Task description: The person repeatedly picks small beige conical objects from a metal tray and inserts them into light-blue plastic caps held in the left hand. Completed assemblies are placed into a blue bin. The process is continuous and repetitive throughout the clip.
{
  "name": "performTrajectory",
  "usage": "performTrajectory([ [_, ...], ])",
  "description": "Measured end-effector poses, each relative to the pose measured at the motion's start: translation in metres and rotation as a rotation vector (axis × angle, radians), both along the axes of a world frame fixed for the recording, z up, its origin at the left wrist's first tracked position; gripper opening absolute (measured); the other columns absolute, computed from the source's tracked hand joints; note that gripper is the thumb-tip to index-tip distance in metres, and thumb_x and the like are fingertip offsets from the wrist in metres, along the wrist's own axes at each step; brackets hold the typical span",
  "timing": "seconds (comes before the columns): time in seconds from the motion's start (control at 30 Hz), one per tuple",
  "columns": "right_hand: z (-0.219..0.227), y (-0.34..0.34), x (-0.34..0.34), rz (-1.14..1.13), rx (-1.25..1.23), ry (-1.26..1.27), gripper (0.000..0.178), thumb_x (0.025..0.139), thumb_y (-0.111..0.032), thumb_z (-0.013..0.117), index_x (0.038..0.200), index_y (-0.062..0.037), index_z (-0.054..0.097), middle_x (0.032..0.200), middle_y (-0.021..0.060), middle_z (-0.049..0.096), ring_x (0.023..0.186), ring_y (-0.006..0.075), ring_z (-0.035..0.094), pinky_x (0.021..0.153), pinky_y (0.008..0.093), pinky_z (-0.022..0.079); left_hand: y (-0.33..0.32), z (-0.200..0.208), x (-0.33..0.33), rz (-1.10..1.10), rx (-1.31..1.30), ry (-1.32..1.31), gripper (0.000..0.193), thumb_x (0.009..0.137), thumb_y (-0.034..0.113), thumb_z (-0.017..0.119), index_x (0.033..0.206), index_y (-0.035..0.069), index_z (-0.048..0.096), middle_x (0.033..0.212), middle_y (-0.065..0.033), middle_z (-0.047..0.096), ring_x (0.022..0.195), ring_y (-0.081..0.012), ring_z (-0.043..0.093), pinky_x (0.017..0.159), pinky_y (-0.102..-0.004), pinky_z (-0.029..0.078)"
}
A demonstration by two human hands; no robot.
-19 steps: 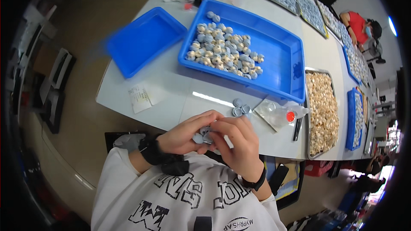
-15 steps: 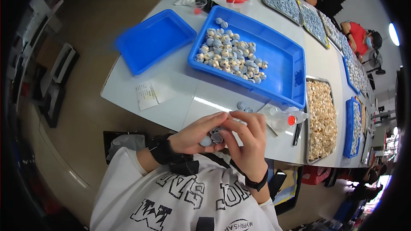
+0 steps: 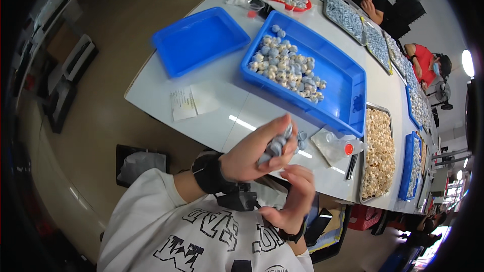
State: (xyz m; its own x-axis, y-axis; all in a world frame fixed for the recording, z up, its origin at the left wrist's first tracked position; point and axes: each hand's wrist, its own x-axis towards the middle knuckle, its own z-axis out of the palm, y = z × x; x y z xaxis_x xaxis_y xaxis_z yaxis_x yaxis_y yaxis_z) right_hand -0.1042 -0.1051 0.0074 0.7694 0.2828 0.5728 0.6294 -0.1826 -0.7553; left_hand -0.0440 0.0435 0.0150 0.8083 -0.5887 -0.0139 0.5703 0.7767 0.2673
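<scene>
Several small grey-blue cap-like pieces [image 3: 275, 147] lie in my left hand [image 3: 244, 156], whose fingers curl around them above the table's near edge. Lower and to the right is my right hand [image 3: 296, 199], thumb and fingers apart, with nothing visible between them. A few more grey-blue pieces [image 3: 302, 139] sit on the table just beyond my left fingers. Farther off, a deep blue bin [image 3: 339, 93] holds a heap of small round cream and grey-blue pieces [image 3: 287, 65] toward its left side.
Left of the bin lies a shallow blue tray [image 3: 201, 40]. A clear bottle with a red cap [image 3: 349, 149] rests right of my hands, near a metal tray of cream pieces [image 3: 378, 156]. Paper slips [image 3: 182, 103] lie at left. Co-workers sit along the far side.
My hands have come apart: the right has moved down, away from the left. My left hand has risen and turned, still holding the grey-blue pieces. The view has shifted slightly.
</scene>
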Motion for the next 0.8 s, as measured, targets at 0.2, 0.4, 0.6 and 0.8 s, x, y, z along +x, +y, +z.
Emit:
performTrajectory([
  [0.2,-0.014,0.000,-0.009,0.321,0.198,0.654,0.075,0.059,-0.029,0.084,0.116,0.0027,0.047,0.108,0.0129,0.056,0.100,0.0220,0.056,0.086,0.0348,0.045,-0.013,0.022,0.011,0.193,0.023,-0.070,0.032,0.094,0.040,0.041,0.094,0.009,0.048,0.069,-0.0026,0.046,0.045,-0.0073,0.040,0.036,-0.0184,0.027],
  [0.4,-0.020,0.004,0.002,0.196,0.013,0.525,0.067,0.055,-0.032,0.085,0.105,0.0032,0.056,0.095,0.0082,0.063,0.083,0.0147,0.060,0.076,0.0287,0.048,-0.011,0.008,0.031,0.715,0.672,-0.443,0.019,0.087,0.022,0.058,0.091,0.006,0.049,0.071,-0.0031,0.052,0.053,-0.0070,0.047,0.046,-0.0198,0.035],
  [0.6,-0.035,0.008,-0.005,0.255,0.067,0.688,0.068,0.057,-0.026,0.085,0.110,0.0037,0.055,0.098,0.0106,0.062,0.087,0.0138,0.059,0.077,0.0273,0.047,-0.005,-0.023,0.032,1.161,1.113,-0.870,0.029,0.072,0.014,0.073,0.089,0.002,0.054,0.073,-0.0061,0.056,0.059,-0.0138,0.052,0.054,-0.0223,0.040],
  [0.8,-0.037,0.005,0.001,0.296,-0.012,0.645,0.068,0.059,-0.021,0.084,0.112,0.0050,0.053,0.100,0.0137,0.062,0.090,0.0163,0.060,0.079,0.0284,0.048,0.002,-0.021,0.028,1.256,1.239,-0.992,0.034,0.066,0.014,0.078,0.089,0.006,0.055,0.072,-0.0064,0.056,0.055,-0.0183,0.055,0.044,-0.0271,0.042],
])
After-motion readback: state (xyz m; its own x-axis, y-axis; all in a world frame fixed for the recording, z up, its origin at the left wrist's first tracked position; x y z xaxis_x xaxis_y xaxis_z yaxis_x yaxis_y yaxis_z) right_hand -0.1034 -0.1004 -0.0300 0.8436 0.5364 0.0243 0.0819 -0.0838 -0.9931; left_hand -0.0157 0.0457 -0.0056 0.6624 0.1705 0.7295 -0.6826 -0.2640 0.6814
